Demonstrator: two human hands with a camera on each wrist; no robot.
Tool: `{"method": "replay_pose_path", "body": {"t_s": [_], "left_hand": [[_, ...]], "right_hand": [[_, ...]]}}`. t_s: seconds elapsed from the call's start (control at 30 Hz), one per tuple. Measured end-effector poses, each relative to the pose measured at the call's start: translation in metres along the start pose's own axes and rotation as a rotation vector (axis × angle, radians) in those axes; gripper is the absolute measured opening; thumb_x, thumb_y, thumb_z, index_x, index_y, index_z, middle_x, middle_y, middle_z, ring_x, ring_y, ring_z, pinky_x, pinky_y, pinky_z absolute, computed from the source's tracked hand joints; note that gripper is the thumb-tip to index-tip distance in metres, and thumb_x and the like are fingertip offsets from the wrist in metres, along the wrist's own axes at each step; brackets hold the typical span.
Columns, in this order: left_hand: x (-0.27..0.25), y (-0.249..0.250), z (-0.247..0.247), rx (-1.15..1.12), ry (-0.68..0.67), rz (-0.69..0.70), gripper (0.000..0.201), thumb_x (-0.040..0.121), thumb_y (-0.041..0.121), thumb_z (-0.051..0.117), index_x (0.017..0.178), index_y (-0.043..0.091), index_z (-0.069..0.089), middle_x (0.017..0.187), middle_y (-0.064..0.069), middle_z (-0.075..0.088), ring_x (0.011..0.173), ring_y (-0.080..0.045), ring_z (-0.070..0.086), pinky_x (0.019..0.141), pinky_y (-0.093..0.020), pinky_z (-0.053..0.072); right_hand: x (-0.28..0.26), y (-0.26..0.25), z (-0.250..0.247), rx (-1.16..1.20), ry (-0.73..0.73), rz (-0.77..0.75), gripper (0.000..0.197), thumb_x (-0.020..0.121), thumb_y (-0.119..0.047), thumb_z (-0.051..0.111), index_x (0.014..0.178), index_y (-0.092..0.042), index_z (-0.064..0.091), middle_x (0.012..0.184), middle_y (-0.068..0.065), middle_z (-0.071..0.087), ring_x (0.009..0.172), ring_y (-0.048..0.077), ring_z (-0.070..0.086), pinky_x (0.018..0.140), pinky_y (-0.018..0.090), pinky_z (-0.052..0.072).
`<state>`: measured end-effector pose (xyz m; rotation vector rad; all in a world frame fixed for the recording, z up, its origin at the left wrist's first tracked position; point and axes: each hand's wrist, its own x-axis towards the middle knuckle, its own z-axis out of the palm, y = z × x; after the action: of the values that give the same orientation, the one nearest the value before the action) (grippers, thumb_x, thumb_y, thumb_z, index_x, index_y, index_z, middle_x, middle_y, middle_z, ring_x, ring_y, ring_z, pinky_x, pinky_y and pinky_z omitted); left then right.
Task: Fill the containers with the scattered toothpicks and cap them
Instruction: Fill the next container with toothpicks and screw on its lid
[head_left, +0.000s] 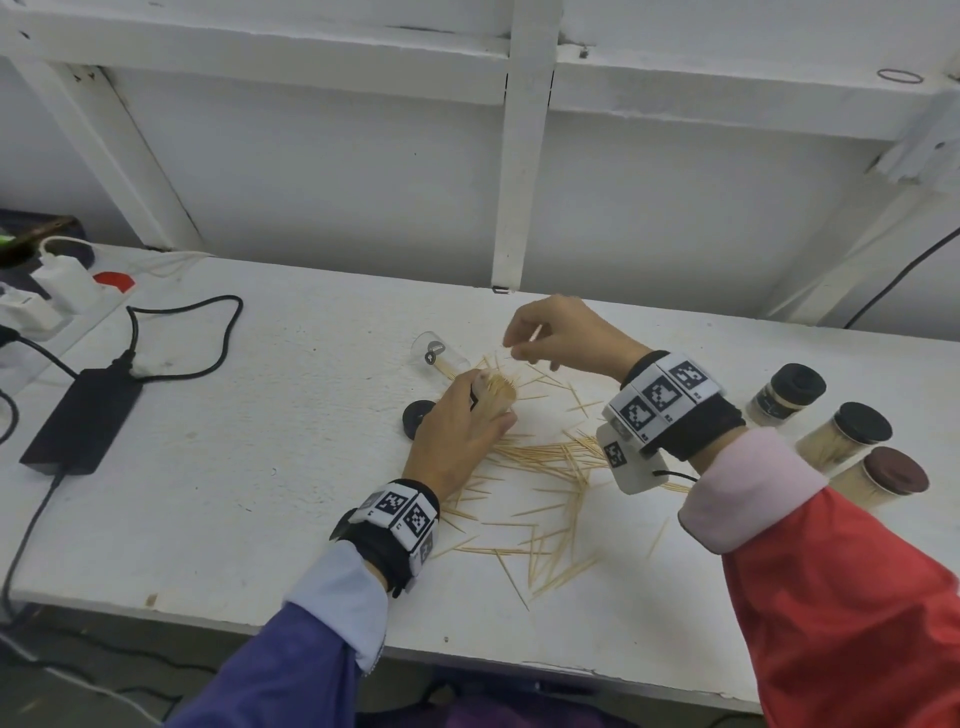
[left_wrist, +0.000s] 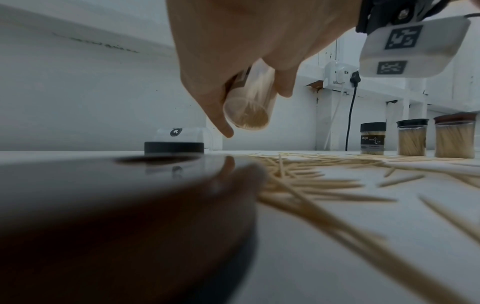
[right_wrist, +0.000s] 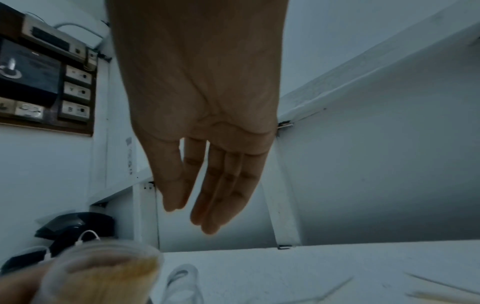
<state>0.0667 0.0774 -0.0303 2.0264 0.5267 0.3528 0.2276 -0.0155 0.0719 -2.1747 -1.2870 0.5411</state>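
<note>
My left hand grips a clear container packed with toothpicks, tilted a little above the white table; the left wrist view shows its clear base. Just above its mouth my right hand pinches a single toothpick between thumb and forefinger. In the right wrist view that hand's fingertips hang over the blurred container. An empty clear container lies on its side behind. A loose black cap sits beside my left hand. Scattered toothpicks cover the table between my wrists.
Three capped, filled containers stand at the right, behind my right wrist. A black power adapter with cables and a power strip occupy the left end. A white frame post rises behind the table.
</note>
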Motion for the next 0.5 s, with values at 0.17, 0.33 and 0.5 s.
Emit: {"method": "replay_pose_path", "body": {"t_s": [0.17, 0.33, 0.5], "left_hand": [[-0.001, 0.001, -0.002, 0.047, 0.007, 0.018, 0.06, 0.088, 0.046, 0.065, 0.138, 0.026, 0.039, 0.121, 0.015, 0.051, 0.11, -0.009, 0.05, 0.099, -0.04, 0.045], [0.0, 0.001, -0.002, 0.034, 0.005, 0.001, 0.057, 0.088, 0.041, 0.067, 0.136, 0.024, 0.042, 0.114, 0.016, 0.053, 0.105, -0.007, 0.052, 0.09, -0.023, 0.043], [0.0, 0.002, -0.002, 0.045, 0.013, 0.012, 0.052, 0.088, 0.041, 0.068, 0.131, 0.025, 0.044, 0.109, 0.017, 0.054, 0.099, -0.006, 0.054, 0.086, -0.026, 0.044]], "right_hand": [[-0.017, 0.051, 0.007, -0.343, -0.207, 0.354, 0.036, 0.095, -0.032, 0.057, 0.124, -0.01, 0.056, 0.122, 0.007, 0.059, 0.101, 0.021, 0.058, 0.086, 0.033, 0.048], [-0.043, 0.075, 0.032, -0.46, -0.282, 0.475, 0.046, 0.093, -0.051, 0.051, 0.106, -0.008, 0.059, 0.125, 0.014, 0.056, 0.096, 0.022, 0.055, 0.079, 0.031, 0.044], [-0.063, 0.069, 0.062, -0.504, -0.231, 0.381, 0.077, 0.073, -0.066, 0.067, 0.122, -0.008, 0.052, 0.118, 0.005, 0.045, 0.11, 0.022, 0.045, 0.088, 0.035, 0.044]]}}
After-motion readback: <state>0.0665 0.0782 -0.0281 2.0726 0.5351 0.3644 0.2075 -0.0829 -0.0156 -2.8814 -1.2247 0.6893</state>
